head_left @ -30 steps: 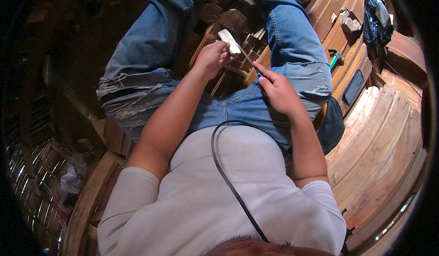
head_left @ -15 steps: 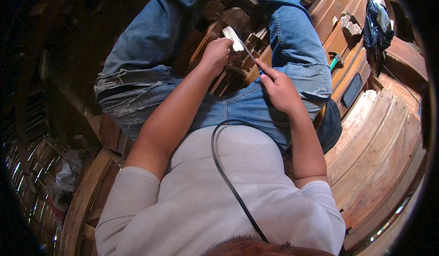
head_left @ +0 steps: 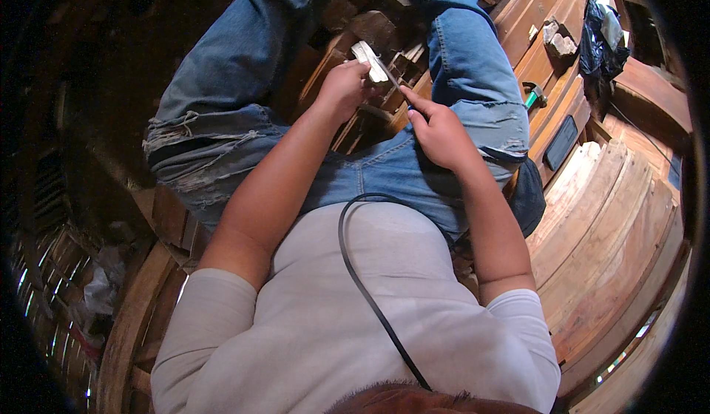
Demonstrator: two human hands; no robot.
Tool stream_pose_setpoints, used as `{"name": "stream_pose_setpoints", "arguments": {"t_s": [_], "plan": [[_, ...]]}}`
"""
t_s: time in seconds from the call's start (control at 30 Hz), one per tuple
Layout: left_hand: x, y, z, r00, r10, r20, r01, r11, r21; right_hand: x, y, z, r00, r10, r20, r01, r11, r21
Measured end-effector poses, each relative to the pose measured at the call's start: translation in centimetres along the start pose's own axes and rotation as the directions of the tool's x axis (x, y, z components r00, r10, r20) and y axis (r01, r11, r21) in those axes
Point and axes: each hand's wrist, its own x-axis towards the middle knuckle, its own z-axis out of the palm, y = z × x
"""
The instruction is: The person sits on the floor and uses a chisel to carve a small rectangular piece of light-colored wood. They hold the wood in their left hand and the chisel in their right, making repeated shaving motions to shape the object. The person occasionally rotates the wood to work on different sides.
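Above the gap between my thighs, my left hand [head_left: 345,89] is closed around the lower end of a small whitish piece [head_left: 367,57], pale and ridged; its material is unclear. My right hand [head_left: 441,134] grips a slim tool with a thin metal blade [head_left: 388,74] and a bit of blue handle, index finger stretched along it. The blade lies against or just over the right side of the whitish piece. Its tip is too small to make out, so I cannot tell the exact kind of tool.
Wood offcuts [head_left: 373,26] lie below, between my legs. On my right are curved planks [head_left: 592,222], a dark phone-like slab [head_left: 560,143], a green-handled hammer [head_left: 534,97], a pale lump [head_left: 560,42] and a black plastic bag [head_left: 600,48]. A black cable [head_left: 370,296] runs over my shirt.
My right hand has moved slightly forward and left, closer to the whitish piece, with the tool in it. My left hand keeps its hold. The whole view has shifted a little.
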Motion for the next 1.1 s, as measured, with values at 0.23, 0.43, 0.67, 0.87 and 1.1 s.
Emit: {"name": "stream_pose_setpoints", "arguments": {"t_s": [0.23,0.43,0.67,0.87,1.1], "plan": [[0.9,-0.8,-0.5,1.0,-0.006,0.012,0.007,0.999,-0.034,2.5,-0.6,1.4,0.999,0.049,-0.013,-0.049,0.996,-0.074],[-0.2,-0.1,-0.2,1.0,0.0,0.023,0.0,1.0,-0.013,5.3,0.4,0.7,0.997,0.062,0.042,-0.06,0.997,-0.049],[0.1,-0.1,-0.2,0.998,-0.062,0.018,0.063,0.995,-0.077,3.3,0.8,-0.9,0.993,0.109,0.04,-0.115,0.972,0.207],[1.0,-0.8,-1.2,0.996,-0.091,0.024,0.092,0.993,-0.071,-1.2,-2.0,-1.3,0.992,0.101,0.079,-0.102,0.995,0.011],[1.5,-1.0,-1.4,0.996,-0.084,0.016,0.084,0.996,-0.013,-1.7,-2.4,-1.2,0.992,0.112,0.061,-0.107,0.991,-0.074]]}}
